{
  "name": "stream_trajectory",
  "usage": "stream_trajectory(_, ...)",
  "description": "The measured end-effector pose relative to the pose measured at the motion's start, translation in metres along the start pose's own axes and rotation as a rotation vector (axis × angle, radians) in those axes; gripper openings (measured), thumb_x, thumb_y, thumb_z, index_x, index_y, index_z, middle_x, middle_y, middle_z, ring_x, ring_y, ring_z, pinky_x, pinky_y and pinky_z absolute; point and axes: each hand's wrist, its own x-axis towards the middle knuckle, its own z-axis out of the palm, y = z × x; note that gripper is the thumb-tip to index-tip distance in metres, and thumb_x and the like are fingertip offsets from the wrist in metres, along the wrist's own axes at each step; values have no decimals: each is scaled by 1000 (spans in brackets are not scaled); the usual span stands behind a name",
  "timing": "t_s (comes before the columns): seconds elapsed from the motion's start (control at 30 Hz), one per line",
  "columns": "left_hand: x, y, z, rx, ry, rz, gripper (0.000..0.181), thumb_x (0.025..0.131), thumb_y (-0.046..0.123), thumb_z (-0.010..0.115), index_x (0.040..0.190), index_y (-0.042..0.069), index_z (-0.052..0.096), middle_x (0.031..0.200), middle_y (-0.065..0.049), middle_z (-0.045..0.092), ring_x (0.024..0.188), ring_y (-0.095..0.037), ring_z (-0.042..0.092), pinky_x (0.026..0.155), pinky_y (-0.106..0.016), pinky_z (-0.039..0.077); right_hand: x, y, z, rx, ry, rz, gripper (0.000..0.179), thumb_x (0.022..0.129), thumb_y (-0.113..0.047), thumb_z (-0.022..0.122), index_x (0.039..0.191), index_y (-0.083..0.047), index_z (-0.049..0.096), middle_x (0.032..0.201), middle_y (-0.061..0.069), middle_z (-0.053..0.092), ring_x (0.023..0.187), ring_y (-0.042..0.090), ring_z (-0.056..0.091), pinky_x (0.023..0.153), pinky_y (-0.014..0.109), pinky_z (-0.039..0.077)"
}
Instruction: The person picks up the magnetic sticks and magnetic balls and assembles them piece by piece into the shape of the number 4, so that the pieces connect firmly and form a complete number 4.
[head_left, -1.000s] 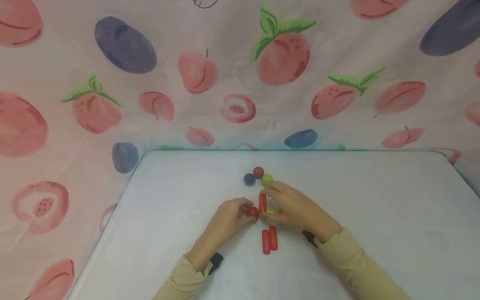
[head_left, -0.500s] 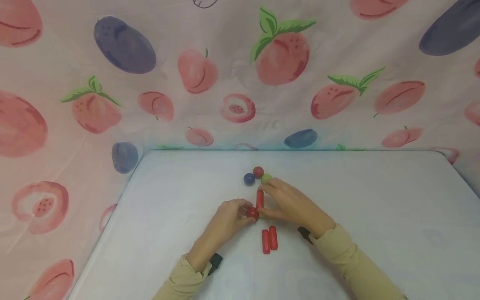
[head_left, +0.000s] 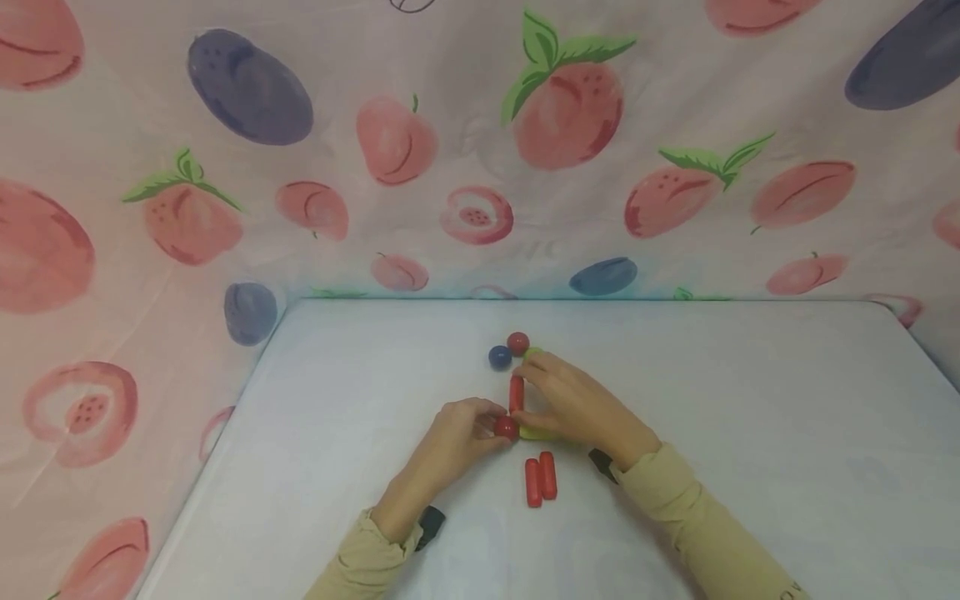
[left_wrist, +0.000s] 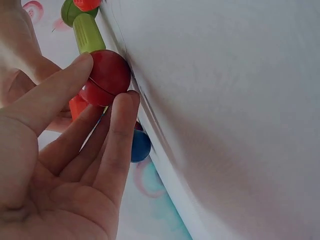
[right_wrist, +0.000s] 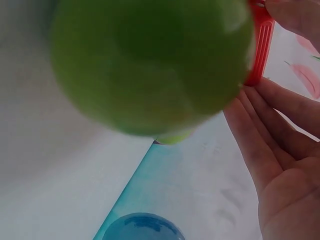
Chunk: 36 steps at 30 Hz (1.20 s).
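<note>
My left hand (head_left: 461, 433) holds a glossy red ball (head_left: 506, 428) between thumb and fingertips; the left wrist view shows a seam around this ball (left_wrist: 111, 75). A lime-green rod (left_wrist: 89, 32) runs from the red ball to a green ball (left_wrist: 70, 16). In the head view this rod (head_left: 536, 433) is partly covered by my right hand (head_left: 585, 407). That hand pinches a red rod (head_left: 516, 394) lengthwise, thumb at its near end and fingers at its far end, right beside the red ball. Close to the right wrist camera, a green ball (right_wrist: 150, 65) overlaps the grooved red rod (right_wrist: 262, 52).
Two red rods (head_left: 533, 482) lie side by side nearer me on the white table (head_left: 337, 467). Beyond my hands sit a blue ball (head_left: 500, 358), another red ball (head_left: 518, 342) and a lime ball half hidden by my right fingers. A fruit-patterned cloth (head_left: 450, 150) stands behind the table.
My right hand has moved left and slightly away from me, bringing the red rod close to the red ball and covering more of the loose lime ball. My left hand has stayed in place.
</note>
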Motion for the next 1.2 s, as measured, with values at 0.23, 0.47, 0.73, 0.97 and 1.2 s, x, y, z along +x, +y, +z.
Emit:
stream_trajectory(0.23,0,-1,1,-33,6,2,32,84,17,80,113,8,71,102,-2,74,88,-12,70,81,-25,58,3,-1,3,-19,-6,12,53,77,-35,86,116,-4,67,108,6,62,96,15,57,90,31,56)
stream_trajectory(0.47,0,-1,1,-61,2,10,28,83,15,80,108,8,72,97,-2,75,85,-11,70,79,-24,58,4,-2,4,-13,-22,12,53,78,-34,85,117,-4,67,108,5,61,95,14,56,89,29,56)
stream_trajectory(0.73,1,0,1,-79,-1,-4,28,81,12,81,107,5,71,93,-4,75,81,-10,70,76,-22,57,6,-1,7,0,-25,-15,53,78,-30,86,118,-2,67,107,6,61,90,13,55,85,27,57)
stream_trajectory(0.97,-1,1,1,-68,7,-6,28,81,11,81,106,4,70,91,-4,74,80,-10,69,75,-22,57,7,-1,8,-7,-26,-30,52,79,-29,85,118,-1,66,105,7,59,89,13,53,82,25,56)
stream_trajectory(1.2,-2,2,1,-70,13,-11,27,81,11,81,104,5,70,90,-4,74,78,-9,68,74,-21,56,8,-1,9,-4,-61,-11,49,80,-27,84,119,-3,66,107,6,61,92,13,55,86,26,56)
